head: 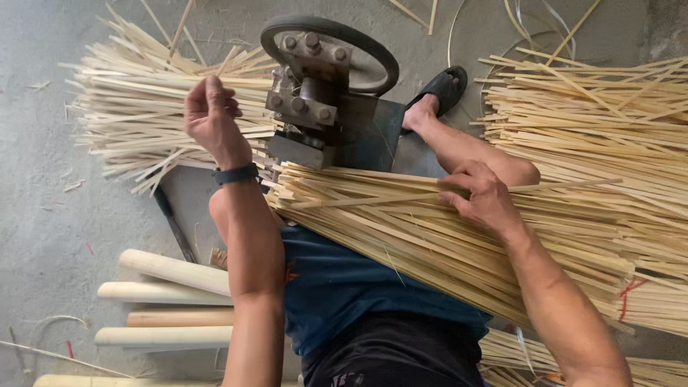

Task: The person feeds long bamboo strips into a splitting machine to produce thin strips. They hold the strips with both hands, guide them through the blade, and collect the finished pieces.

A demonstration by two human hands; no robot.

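We note our right hand (479, 192) pressed flat, fingers spread, on a bundle of pale, flat bamboo strips (430, 222) lying across the lap. Our left hand (210, 113) is curled shut beside the bolted steel machine (315, 100) with its rubber-rimmed wheel. Smooth round poles (168, 294) lie near left.
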